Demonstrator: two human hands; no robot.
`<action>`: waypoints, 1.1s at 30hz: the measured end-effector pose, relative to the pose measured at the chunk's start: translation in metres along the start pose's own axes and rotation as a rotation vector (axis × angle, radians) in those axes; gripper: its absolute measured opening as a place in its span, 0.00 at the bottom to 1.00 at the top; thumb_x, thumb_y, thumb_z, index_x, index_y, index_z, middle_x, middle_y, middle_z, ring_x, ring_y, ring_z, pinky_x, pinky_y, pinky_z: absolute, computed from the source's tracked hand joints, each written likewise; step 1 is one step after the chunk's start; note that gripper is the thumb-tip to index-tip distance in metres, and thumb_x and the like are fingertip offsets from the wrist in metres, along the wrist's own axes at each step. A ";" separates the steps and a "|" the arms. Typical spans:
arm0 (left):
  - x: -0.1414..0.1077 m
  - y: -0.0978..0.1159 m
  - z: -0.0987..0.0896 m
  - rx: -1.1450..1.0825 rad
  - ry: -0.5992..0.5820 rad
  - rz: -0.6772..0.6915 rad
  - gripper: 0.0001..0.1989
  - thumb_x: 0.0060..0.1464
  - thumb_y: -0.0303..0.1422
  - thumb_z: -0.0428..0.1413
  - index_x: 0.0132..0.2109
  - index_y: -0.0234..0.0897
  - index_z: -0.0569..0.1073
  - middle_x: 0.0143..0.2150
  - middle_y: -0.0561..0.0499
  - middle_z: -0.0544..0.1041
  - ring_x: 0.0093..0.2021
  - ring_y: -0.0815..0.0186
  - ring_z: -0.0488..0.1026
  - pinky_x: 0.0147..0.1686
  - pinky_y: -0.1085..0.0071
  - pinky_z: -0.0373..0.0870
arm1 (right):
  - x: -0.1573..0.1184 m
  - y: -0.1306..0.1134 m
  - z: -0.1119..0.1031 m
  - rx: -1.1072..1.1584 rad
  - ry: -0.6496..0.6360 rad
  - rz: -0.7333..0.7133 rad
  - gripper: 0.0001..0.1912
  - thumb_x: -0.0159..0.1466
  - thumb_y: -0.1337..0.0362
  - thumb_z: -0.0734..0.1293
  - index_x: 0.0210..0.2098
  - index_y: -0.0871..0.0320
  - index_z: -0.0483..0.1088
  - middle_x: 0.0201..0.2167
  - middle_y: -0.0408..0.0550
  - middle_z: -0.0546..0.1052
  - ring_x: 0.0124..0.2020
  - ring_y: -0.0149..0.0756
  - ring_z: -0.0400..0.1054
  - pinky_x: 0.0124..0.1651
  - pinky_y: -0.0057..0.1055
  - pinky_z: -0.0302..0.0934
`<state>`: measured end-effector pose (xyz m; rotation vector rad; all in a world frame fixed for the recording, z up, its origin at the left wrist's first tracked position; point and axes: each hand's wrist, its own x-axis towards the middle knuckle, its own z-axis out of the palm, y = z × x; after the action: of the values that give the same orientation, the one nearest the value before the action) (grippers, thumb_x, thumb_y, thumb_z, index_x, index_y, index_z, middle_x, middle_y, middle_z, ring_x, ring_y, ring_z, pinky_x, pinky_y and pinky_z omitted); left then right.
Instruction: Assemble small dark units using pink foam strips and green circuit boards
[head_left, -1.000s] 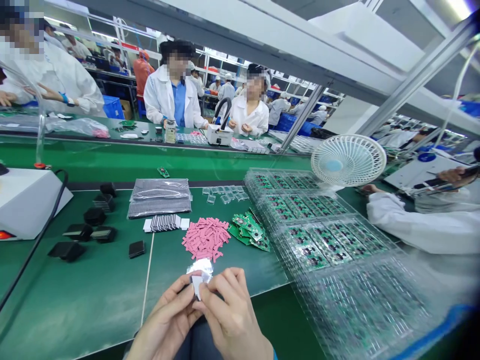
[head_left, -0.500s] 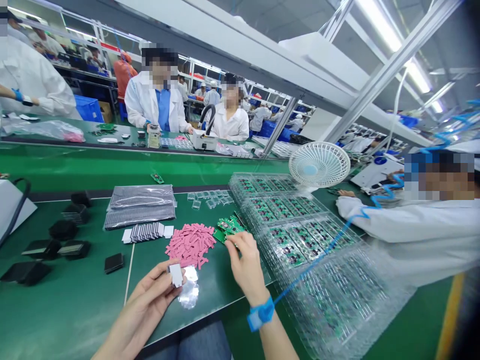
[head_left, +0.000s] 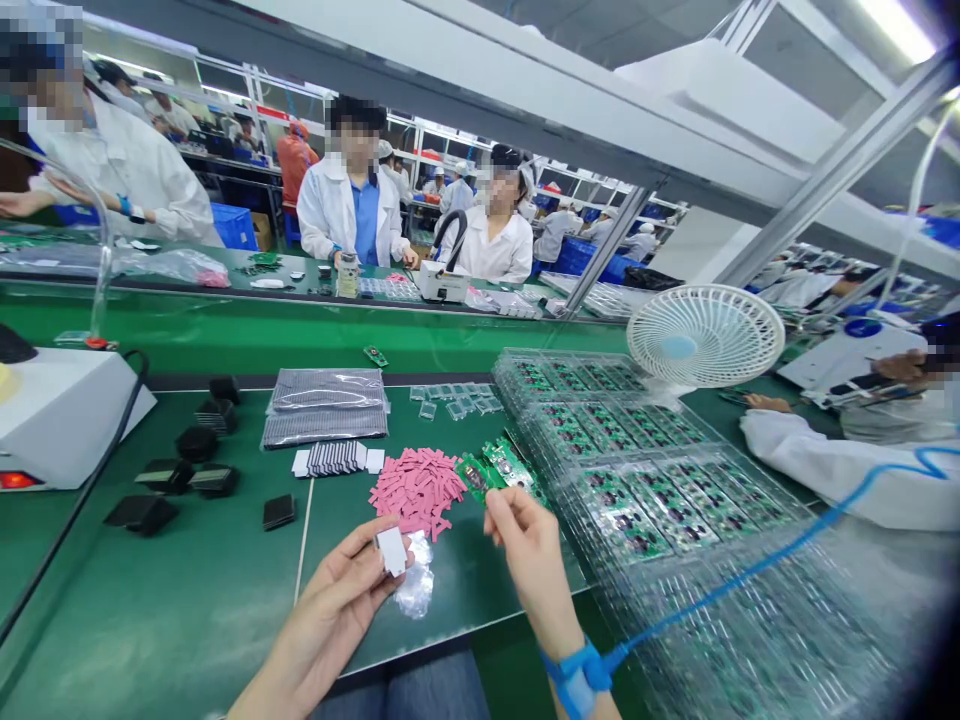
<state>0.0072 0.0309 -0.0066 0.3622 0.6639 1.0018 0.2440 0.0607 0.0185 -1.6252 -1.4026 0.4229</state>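
Observation:
My left hand [head_left: 341, 595] is closed on a small white rectangular piece [head_left: 391, 552], held upright between thumb and fingers near the front of the bench. My right hand [head_left: 529, 535], with a blue wrist strap [head_left: 576, 675], pinches a small green circuit board [head_left: 475, 478] by its lower edge. Just behind that hand lie more loose circuit boards [head_left: 511, 464]. A heap of pink strips [head_left: 416, 488] sits between and beyond my hands. Close to my left fingertips, shiny clear pieces [head_left: 415, 585] rest on the bench.
Stacked clear trays of circuit boards [head_left: 622, 510] fill the right side, below a white fan [head_left: 701, 335]. White cards [head_left: 339, 459], bagged strips [head_left: 328, 405], clear squares [head_left: 456, 398] and black blocks [head_left: 180, 475] lie behind and left. A co-worker's sleeve [head_left: 840, 470] is at right.
My right hand has drawn one circuit board up from the loose pile and now holds it tilted. The view has turned left. My left hand still holds the white piece.

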 end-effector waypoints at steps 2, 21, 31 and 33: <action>0.000 -0.002 -0.002 -0.010 0.001 0.005 0.17 0.51 0.29 0.65 0.50 0.36 0.79 0.44 0.44 0.83 0.43 0.62 0.78 0.47 0.69 0.73 | -0.021 -0.013 0.008 0.136 -0.119 0.073 0.21 0.68 0.51 0.59 0.23 0.56 0.61 0.19 0.41 0.66 0.21 0.30 0.58 0.26 0.28 0.55; -0.004 0.000 0.001 -0.009 -0.002 0.025 0.20 0.43 0.28 0.70 0.46 0.37 0.81 0.41 0.46 0.82 0.42 0.65 0.78 0.47 0.74 0.72 | -0.097 -0.051 0.059 1.217 -0.497 0.703 0.24 0.58 0.49 0.73 0.21 0.60 0.64 0.10 0.34 0.62 0.10 0.16 0.43 0.16 0.22 0.34; -0.005 0.000 0.003 0.066 0.059 0.107 0.20 0.38 0.29 0.72 0.43 0.36 0.81 0.40 0.45 0.81 0.37 0.65 0.76 0.40 0.74 0.73 | -0.101 -0.055 0.066 1.194 -0.414 0.698 0.26 0.54 0.46 0.75 0.19 0.59 0.62 0.09 0.32 0.58 0.10 0.15 0.42 0.16 0.21 0.34; -0.004 0.001 0.003 0.069 0.059 0.120 0.19 0.39 0.29 0.72 0.42 0.36 0.81 0.38 0.46 0.81 0.36 0.66 0.76 0.39 0.75 0.73 | -0.102 -0.056 0.067 1.176 -0.399 0.694 0.27 0.54 0.45 0.74 0.19 0.59 0.61 0.09 0.32 0.59 0.10 0.15 0.42 0.16 0.21 0.34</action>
<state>0.0072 0.0276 -0.0027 0.4379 0.7382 1.1092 0.1303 -0.0089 -0.0015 -0.9543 -0.5043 1.6711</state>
